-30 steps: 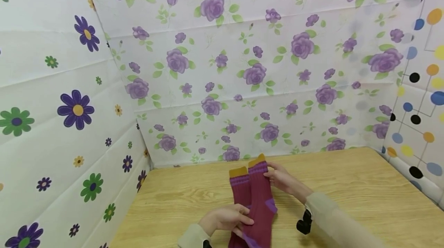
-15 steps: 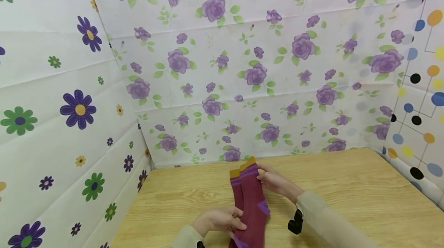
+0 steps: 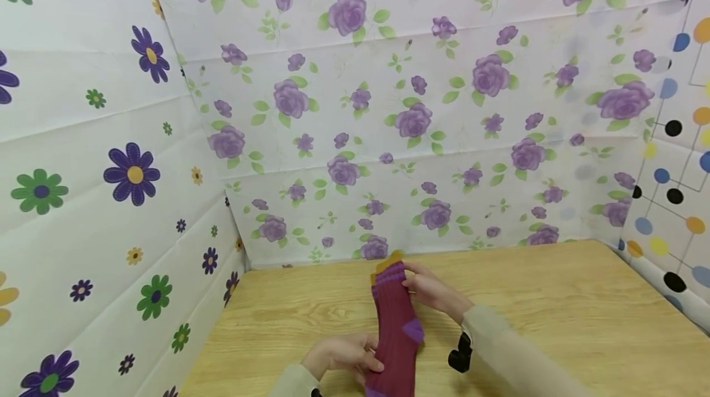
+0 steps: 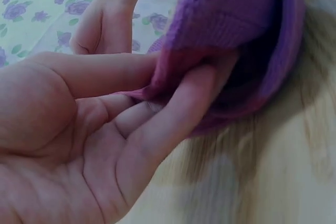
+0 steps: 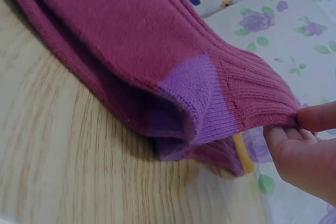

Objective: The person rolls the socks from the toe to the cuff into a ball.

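A maroon sock (image 3: 395, 323) with a purple heel and a mustard cuff edge lies lengthwise over a second, matching sock (image 5: 223, 157). Little of the lower one shows in the head view, mainly at the cuff. My left hand (image 3: 344, 354) pinches the socks near the purple toe end, and in the left wrist view its fingers reach into the fabric folds. Up at the cuff, my right hand (image 3: 435, 293) pinches the upper sock's ribbed edge between thumb and fingers. The right wrist view shows the upper sock's purple heel (image 5: 197, 95) raised off the table, with the lower sock beneath.
A wood-grain table (image 3: 516, 298) bears the socks. Behind it hangs a floral sheet (image 3: 388, 200); a daisy-print sheet (image 3: 166, 212) closes the left side and a dotted one (image 3: 665, 212) the right. A black wrist camera (image 3: 460, 354) sits on the right wrist.
The upper sock has moved left, from beside the lower sock to almost directly over it. Both hands have shifted left with it, keeping their grips.
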{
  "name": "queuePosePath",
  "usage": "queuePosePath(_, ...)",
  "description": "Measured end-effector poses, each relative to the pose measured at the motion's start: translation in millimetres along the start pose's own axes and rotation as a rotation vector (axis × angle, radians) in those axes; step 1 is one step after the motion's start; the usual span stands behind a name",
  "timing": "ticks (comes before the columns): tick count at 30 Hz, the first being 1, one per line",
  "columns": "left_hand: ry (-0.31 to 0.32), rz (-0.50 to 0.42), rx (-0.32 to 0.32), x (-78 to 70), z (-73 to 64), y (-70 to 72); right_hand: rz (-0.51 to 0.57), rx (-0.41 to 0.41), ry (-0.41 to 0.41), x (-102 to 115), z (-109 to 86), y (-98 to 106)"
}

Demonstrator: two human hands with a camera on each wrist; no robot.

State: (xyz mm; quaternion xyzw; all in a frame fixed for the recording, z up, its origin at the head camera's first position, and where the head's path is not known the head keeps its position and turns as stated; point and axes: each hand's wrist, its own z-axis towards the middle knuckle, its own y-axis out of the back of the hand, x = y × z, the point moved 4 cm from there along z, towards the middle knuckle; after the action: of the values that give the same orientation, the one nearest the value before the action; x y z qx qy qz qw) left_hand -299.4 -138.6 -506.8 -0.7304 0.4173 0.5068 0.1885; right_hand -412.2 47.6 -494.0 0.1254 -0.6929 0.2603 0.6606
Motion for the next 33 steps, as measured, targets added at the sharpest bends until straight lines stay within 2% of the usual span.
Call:
queuePosePath(4,0.015,0.055,-0.003,-1.7,-2.2,-0.2,-0.001,-0.020,-0.011,-4.0,5.5,-0.5)
queuePosePath(8,0.017,0.066,-0.005,-2.3,-2.6,-1.6,-0.017,-0.049,-0.027,-8.2,8.2,-1.4)
queuePosePath(12,0.003,0.014,0.018,-1.4,-1.0,-2.9,-0.051,-0.080,-0.028,-9.9,9.1,-3.7)
queuePosePath(16,-0.008,-0.063,0.065,0.4,2.2,-3.6,-0.050,-0.120,-0.032,-10.8,10.9,-5.7)
queuePosePath(19,-0.004,-0.087,0.078,2.7,4.1,-3.8,-0.030,-0.158,-0.034,-12.3,12.9,-6.2)
queuePosePath(27,0.035,-0.012,-0.004,6.2,2.9,-3.9,-0.030,-0.225,-0.049,-20.8,16.1,-8.2)
queuePosePath(33,0.064,-0.010,-0.024,5.2,4.1,-3.0,-0.020,-0.235,-0.036,-23.0,20.1,-9.5)
